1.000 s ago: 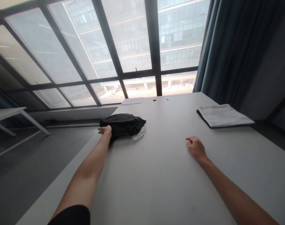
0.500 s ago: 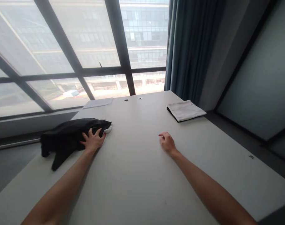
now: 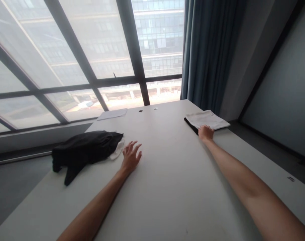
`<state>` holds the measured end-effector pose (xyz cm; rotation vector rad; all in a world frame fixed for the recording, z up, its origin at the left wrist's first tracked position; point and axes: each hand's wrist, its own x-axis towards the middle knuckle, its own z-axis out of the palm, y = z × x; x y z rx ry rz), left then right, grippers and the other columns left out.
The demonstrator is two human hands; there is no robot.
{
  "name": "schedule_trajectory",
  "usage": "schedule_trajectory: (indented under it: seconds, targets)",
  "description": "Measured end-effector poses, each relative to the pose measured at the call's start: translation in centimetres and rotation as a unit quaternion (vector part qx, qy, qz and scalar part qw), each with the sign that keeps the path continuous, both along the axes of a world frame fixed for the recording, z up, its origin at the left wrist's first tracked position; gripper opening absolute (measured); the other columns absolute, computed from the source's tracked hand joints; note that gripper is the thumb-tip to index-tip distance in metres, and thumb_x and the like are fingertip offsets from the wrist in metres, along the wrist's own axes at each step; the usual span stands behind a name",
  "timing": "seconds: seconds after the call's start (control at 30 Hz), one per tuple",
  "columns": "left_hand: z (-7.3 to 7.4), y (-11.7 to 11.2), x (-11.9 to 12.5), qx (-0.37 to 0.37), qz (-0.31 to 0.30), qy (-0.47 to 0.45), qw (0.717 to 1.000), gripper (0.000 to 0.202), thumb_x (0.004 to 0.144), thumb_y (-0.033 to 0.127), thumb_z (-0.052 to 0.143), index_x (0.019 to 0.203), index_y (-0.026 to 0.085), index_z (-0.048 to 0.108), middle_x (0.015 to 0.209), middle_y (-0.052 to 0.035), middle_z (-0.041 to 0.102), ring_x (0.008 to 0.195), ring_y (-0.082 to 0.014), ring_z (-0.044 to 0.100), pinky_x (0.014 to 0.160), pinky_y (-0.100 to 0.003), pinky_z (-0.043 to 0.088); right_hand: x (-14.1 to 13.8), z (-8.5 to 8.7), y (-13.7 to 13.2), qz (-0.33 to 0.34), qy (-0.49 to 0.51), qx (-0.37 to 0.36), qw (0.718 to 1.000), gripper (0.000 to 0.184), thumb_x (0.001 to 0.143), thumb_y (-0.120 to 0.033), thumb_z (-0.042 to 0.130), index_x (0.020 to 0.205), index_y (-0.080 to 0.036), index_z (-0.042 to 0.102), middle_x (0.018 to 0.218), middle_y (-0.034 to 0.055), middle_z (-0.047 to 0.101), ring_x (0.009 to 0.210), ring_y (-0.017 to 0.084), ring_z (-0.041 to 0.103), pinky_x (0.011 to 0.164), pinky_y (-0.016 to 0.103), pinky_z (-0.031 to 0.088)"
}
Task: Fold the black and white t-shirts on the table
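My left hand [image 3: 131, 155] hovers open over the white table [image 3: 167, 187], fingers spread, just right of a crumpled black garment [image 3: 84, 150]. A bit of white cloth [image 3: 118, 150] pokes out from under the garment's right end. My right hand [image 3: 206, 132] is stretched far forward and rests on the near edge of a folded stack [image 3: 207, 119], white on top with a dark layer beneath. Its fingers are curled over the stack's corner; whether they grip it I cannot make out.
A sheet of paper [image 3: 112, 113] lies at the table's far edge, beside two small cable holes [image 3: 147, 109]. Large windows run behind the table, with a blue curtain [image 3: 207, 50] at the right. The black garment overhangs the table's left edge.
My left hand has come off the black garment and moved right, fingers spread. My right hand has reached forward from mid-table to the folded stack.
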<state>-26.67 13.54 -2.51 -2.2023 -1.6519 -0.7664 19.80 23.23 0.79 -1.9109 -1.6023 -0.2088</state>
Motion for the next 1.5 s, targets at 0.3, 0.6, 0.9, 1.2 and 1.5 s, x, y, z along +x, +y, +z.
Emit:
schedule_trajectory:
  seconds: [0.3,0.6,0.9,1.2,1.5]
  targets:
    - [0.3,0.9,-1.5,0.033,0.004,-0.130,0.991,0.028,0.091,0.026,0.047,0.113,0.021,0.064,0.120,-0.0092,0.064,0.114,-0.0286,0.057,0.103,-0.047,0.041,-11.7,2.5,-11.4,0.303,0.017,0.020,0.953,0.024,0.099,-0.035,0.052,0.088,-0.019,0.067,0.091,0.0071,0.066,0.090,0.022,0.058,0.082,0.031,0.038]
    - [1.4,-7.4,7.9,-0.100,-0.145,-0.085,0.981,0.042,0.095,0.042,0.056,0.133,0.024,0.057,0.134,-0.0094,0.060,0.129,-0.0271,0.051,0.110,-0.045,0.039,-7.8,-3.7,-11.6,0.111,0.104,0.028,0.988,0.032,0.089,-0.023,0.050,0.112,-0.012,0.069,0.114,0.0184,0.068,0.108,0.030,0.059,0.097,0.040,0.043]
    - [1.6,-8.8,13.0,-0.246,-0.213,-0.126,0.937,0.037,0.098,0.047,0.052,0.128,0.028,0.065,0.139,-0.0062,0.060,0.136,-0.0277,0.047,0.113,-0.045,0.034,-6.6,-5.8,-12.6,0.132,0.370,0.069,0.917,0.042,0.084,-0.042,0.049,0.105,-0.013,0.072,0.093,0.0118,0.074,0.085,0.026,0.067,0.077,0.034,0.051]
    - [4.7,-1.9,4.9,-0.173,0.022,-0.640,0.748,0.043,0.091,0.052,0.056,0.099,0.012,0.069,0.091,-0.0127,0.072,0.084,-0.0246,0.070,0.071,-0.034,0.057,-6.2,-5.5,-12.4,0.144,0.511,0.080,0.844,0.045,0.084,-0.053,0.050,0.094,-0.013,0.069,0.076,0.0087,0.070,0.062,0.018,0.062,0.054,0.027,0.047]
    - [9.1,-1.7,-1.8,0.073,0.100,-0.493,0.861,0.040,0.087,0.016,0.053,0.126,0.016,0.057,0.135,-0.0138,0.055,0.130,-0.0258,0.050,0.113,-0.043,0.036,-6.6,-6.4,-11.8,0.168,0.435,0.025,0.884,0.034,0.079,-0.041,0.051,0.087,-0.014,0.071,0.079,0.0098,0.073,0.067,0.021,0.066,0.066,0.032,0.053]
